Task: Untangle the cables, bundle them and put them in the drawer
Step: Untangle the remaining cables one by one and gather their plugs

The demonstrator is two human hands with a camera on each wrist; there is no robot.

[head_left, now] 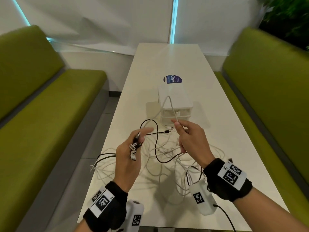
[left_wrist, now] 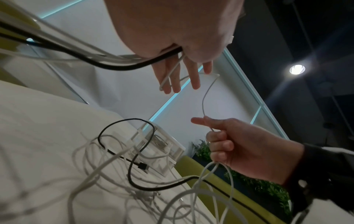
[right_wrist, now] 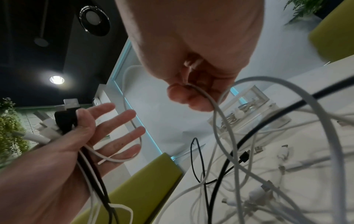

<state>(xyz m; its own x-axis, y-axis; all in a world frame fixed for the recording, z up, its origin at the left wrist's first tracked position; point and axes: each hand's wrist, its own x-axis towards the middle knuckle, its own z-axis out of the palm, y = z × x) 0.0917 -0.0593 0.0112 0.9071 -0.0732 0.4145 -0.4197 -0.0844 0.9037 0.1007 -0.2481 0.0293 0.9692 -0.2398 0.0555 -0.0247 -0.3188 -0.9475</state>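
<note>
White and black cables (head_left: 160,158) lie tangled on the table (head_left: 217,131) before the drawer box (head_left: 174,99). Several plugs (head_left: 133,148) are pinched by the left hand (head_left: 128,158), fingers spread; one white cable (head_left: 168,104) is gripped by the right hand (head_left: 190,139). Knots could be tightened by pulling. "ClayG" is read on a sticker (head_left: 173,79).

A loose tangle of white and black cables (head_left: 160,158) sprawls across the near half of the long white table (head_left: 222,131), centre frame. Behind it, the white plastic drawer box (head_left: 174,97) blocks the middle. Bare tabletop lies beyond, toward the upper centre.
</note>
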